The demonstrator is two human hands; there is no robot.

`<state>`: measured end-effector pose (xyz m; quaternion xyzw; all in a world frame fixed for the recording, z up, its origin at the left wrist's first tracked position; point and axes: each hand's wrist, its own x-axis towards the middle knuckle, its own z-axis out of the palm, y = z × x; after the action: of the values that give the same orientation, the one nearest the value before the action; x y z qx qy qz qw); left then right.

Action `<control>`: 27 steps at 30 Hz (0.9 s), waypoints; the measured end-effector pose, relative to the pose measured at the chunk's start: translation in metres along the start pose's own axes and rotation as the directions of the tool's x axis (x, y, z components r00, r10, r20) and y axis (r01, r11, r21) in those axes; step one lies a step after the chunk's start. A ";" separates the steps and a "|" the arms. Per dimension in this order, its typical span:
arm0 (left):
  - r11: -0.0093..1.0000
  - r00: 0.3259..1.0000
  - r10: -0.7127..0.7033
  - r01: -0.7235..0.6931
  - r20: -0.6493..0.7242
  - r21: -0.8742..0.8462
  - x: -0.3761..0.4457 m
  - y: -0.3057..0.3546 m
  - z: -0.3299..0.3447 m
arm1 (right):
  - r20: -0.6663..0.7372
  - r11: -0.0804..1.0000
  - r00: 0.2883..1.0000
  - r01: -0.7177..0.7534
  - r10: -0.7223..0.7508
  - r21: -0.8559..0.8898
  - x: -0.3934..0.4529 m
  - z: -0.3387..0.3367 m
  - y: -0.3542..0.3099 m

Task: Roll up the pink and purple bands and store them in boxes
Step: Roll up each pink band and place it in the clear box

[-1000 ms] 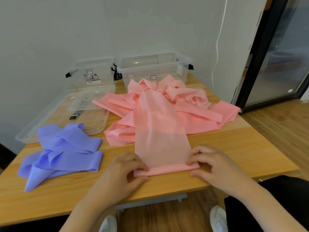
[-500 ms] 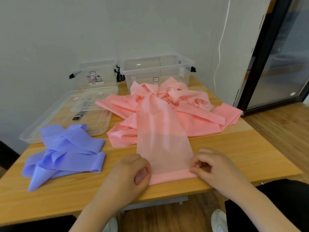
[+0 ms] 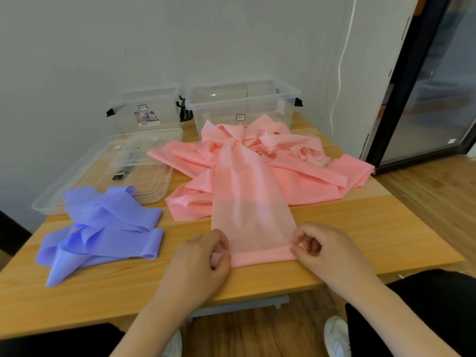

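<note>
Pink band (image 3: 251, 202) lies stretched toward the wooden table (image 3: 360, 228) front edge, its near end in a thin roll pinched by left hand (image 3: 203, 261) and right hand (image 3: 327, 251). It looks soft, thin, likely stretchy; gripping both roll ends seems safest.

Purple band (image 3: 103, 228) left of pink band (image 3: 252, 202)
</note>
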<state>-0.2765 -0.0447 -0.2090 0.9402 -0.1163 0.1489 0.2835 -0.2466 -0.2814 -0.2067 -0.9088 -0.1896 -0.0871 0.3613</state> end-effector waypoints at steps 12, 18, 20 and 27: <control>0.986 0.985 0.153 -0.147 0.081 -0.076 -0.002 -0.007 -0.008 | 0.142 0.994 0.984 0.106 -0.108 0.021 0.003 -0.008 0.009; 0.994 0.998 0.061 -0.062 -0.011 -0.086 -0.003 0.000 -0.004 | 0.056 0.999 0.998 0.014 -0.016 0.032 0.001 -0.002 0.003; 0.992 0.992 0.123 -0.122 -0.008 0.014 -0.002 0.001 -0.002 | 0.028 0.999 0.999 0.041 -0.041 -0.028 0.003 0.000 0.003; 0.980 0.973 0.197 -0.192 0.124 -0.047 -0.004 -0.009 -0.008 | 0.192 0.991 0.972 0.133 -0.133 0.012 0.003 -0.009 0.008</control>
<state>-0.2788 -0.0324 -0.2084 0.9268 -0.2283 0.1135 0.2758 -0.2406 -0.2921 -0.2049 -0.8983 -0.2841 -0.0229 0.3343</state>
